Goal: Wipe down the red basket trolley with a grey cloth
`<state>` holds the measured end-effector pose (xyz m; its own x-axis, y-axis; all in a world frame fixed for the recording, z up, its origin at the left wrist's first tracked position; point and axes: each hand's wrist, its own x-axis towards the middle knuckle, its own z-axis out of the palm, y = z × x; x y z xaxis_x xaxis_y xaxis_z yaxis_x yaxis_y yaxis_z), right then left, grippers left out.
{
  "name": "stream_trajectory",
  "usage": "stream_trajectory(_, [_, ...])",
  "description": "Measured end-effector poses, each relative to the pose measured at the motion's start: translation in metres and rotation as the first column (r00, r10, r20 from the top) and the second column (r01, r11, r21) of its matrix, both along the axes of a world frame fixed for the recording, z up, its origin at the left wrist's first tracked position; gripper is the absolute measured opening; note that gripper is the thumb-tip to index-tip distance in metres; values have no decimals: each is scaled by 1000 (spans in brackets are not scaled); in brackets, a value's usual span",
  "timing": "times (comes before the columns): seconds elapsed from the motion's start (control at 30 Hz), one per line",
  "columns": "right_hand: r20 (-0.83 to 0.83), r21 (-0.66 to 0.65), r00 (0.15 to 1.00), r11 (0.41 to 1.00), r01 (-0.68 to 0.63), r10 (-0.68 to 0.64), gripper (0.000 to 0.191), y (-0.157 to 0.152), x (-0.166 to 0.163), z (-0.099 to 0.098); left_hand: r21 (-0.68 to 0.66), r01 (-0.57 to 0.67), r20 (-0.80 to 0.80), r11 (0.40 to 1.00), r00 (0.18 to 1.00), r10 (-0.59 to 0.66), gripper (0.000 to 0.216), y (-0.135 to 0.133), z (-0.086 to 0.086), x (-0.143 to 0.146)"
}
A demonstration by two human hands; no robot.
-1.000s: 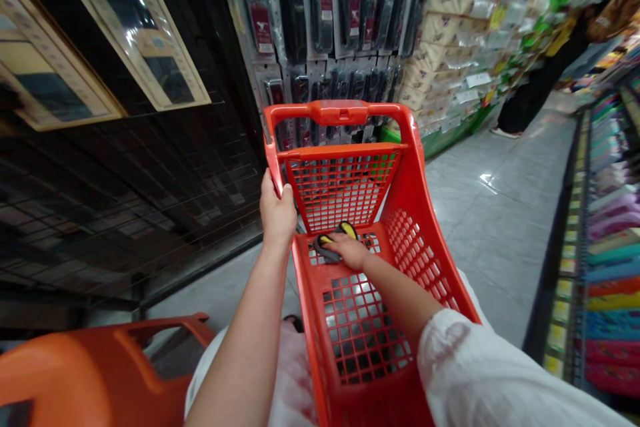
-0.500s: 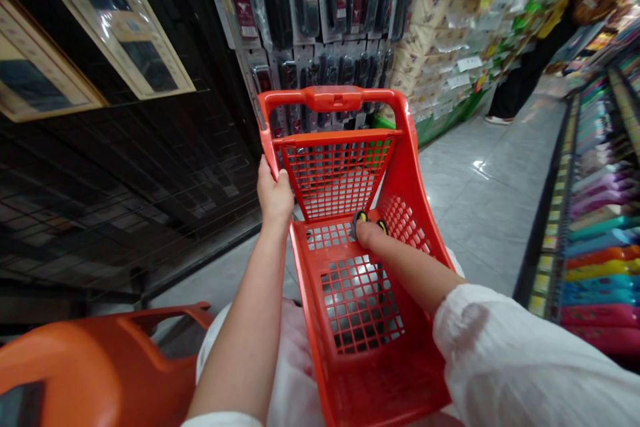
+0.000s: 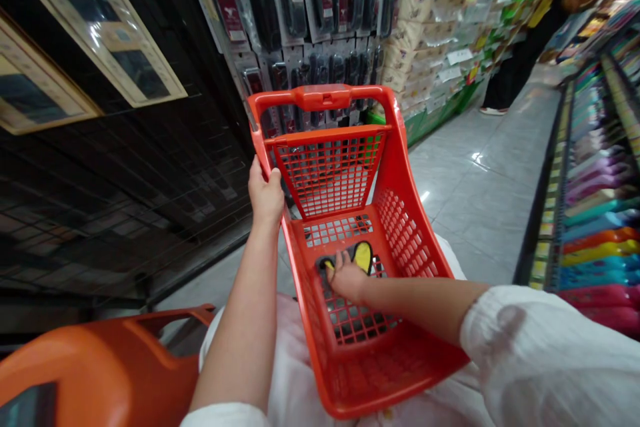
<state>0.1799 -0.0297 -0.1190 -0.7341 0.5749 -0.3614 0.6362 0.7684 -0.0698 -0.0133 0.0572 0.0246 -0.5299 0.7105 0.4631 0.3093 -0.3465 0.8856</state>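
Observation:
A red plastic shopping basket tilts toward me over my lap, its handle up at the far end. My left hand is closed round the basket's left rim near the handle post. My right hand reaches down inside, fingers on a black and yellow item lying on the mesh bottom. Whether the fingers grip it or only rest on it is unclear.
A dark wire-grid display with framed pieces fills the left. Hanging black packaged goods are straight ahead, stacked packs beyond. A colourful shelf lines the right. An orange object sits at lower left. A person stands down the aisle.
My right hand drew back from the basket's far corner toward me, and the black and yellow item now lies more exposed on the bottom. The basket tipped further toward me.

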Motion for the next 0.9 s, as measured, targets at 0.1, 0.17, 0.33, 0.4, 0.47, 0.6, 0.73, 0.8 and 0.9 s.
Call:
stream_trajectory(0.1, [54, 34, 952, 953, 301, -302, 49, 52, -7, 13, 0, -13, -10, 1000, 1000, 13, 41, -1, 2, 2])
stream_trajectory(0.17, [61, -3, 924, 925, 379, -378, 49, 63, -16, 16, -1, -17, -10, 1000, 1000, 17, 41, -1, 4, 3])
stream_trajectory(0.33, [-102, -75, 992, 994, -84, 76, 46, 16, -31, 6, -12, 19, -20, 1000, 1000, -19, 39, -1, 5, 5])
stream_trajectory(0.4, [-111, -84, 986, 988, -133, 123, 40, 5, -28, 4, -18, 31, -36, 999, 999, -31, 39, -1, 5, 6])
stream_trajectory(0.47, [-173, -142, 985, 990, -20, -5, 35, 10, -26, 6, -22, 37, -49, 999, 998, -38, 37, 1, 5, 8])
stream_trajectory(0.6, [-335, -426, 750, 801, 420, -571, 29, 39, -39, 18, -54, 36, -55, 998, 998, -39, 35, 8, 6, 9])
stream_trajectory(0.73, [-378, -590, 583, 672, 447, -719, 26, 27, -60, 27, -76, 29, -68, 997, 997, -34, 35, 16, 8, 8])
stream_trajectory(0.8, [-346, -732, 405, 514, 447, -846, 30, 0, -61, 26, -78, 21, -70, 997, 997, -27, 36, 18, 8, 7])
stream_trajectory(0.9, [-174, -932, 114, 201, 302, -978, 28, -38, -51, 25, -82, 19, -72, 996, 997, -25, 38, 17, 7, 6])
